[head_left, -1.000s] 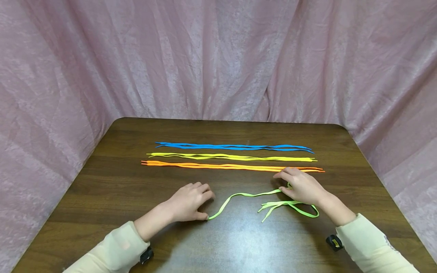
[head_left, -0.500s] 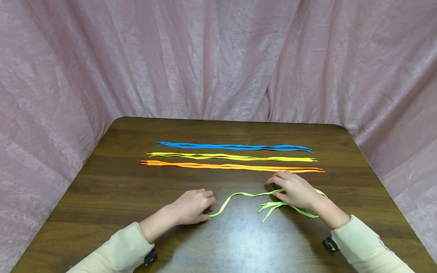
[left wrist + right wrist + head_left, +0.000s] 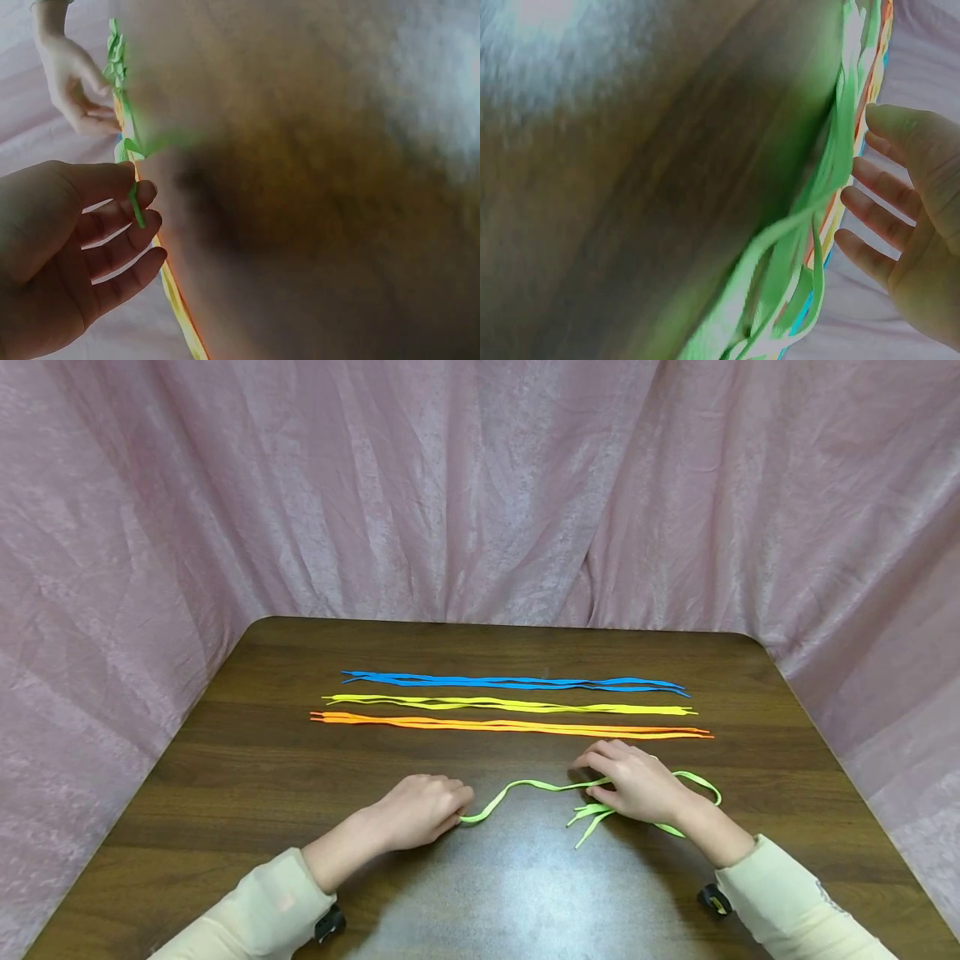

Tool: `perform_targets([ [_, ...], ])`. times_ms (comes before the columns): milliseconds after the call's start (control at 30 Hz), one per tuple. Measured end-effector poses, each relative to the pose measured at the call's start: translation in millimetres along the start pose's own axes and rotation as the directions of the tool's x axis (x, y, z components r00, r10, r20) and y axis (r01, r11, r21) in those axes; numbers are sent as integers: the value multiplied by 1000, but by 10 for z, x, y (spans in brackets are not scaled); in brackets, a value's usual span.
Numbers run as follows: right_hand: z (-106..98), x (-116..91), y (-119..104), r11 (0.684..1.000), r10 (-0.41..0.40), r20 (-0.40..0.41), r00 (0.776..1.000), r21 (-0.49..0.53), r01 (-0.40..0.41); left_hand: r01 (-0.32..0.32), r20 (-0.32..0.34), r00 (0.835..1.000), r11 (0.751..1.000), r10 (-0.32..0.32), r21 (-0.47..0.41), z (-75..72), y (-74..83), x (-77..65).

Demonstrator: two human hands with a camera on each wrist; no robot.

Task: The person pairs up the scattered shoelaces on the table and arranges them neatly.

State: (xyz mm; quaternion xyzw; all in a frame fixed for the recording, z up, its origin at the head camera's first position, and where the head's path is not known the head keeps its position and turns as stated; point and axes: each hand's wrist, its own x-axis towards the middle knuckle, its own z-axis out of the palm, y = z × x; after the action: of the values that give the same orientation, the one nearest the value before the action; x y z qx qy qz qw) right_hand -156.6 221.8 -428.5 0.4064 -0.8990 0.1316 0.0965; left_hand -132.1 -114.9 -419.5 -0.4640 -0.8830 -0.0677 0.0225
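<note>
My left hand [image 3: 422, 812] pinches one end of a light green shoelace [image 3: 553, 788] between thumb and index finger. In the left wrist view the tip of this green lace [image 3: 139, 210] pokes out past the thumb. From there the lace runs in a wavy line to the right, passing under my right hand [image 3: 637, 783]. That hand is over the bunched green laces, thumb and fingers spread; the right wrist view shows nothing gripped. Loose green ends [image 3: 588, 824] lie just left of it. Part of the bunch is hidden beneath the hand.
Behind the hands, orange laces [image 3: 465, 725], yellow laces [image 3: 450, 702] and blue laces [image 3: 480, 682] lie in straight rows across the brown wooden table [image 3: 247, 777]. A pink curtain [image 3: 480, 493] hangs around the table's far side and flanks.
My right hand has slid left and slightly toward me over the green bunch, uncovering a loop on its right. My left fingers have closed on the lace end, which has moved slightly away from me.
</note>
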Motion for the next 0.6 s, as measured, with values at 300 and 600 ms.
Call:
perform_targets([
  [300,114,59,-99,1000,-17,3,1000,-12,17,30,-124,992,999,-27,23,-205,-59,-11],
  [600,254,173,-198,995,-82,-30,996,-66,80,53,-206,978,997,-41,55,-375,-71,-30],
])
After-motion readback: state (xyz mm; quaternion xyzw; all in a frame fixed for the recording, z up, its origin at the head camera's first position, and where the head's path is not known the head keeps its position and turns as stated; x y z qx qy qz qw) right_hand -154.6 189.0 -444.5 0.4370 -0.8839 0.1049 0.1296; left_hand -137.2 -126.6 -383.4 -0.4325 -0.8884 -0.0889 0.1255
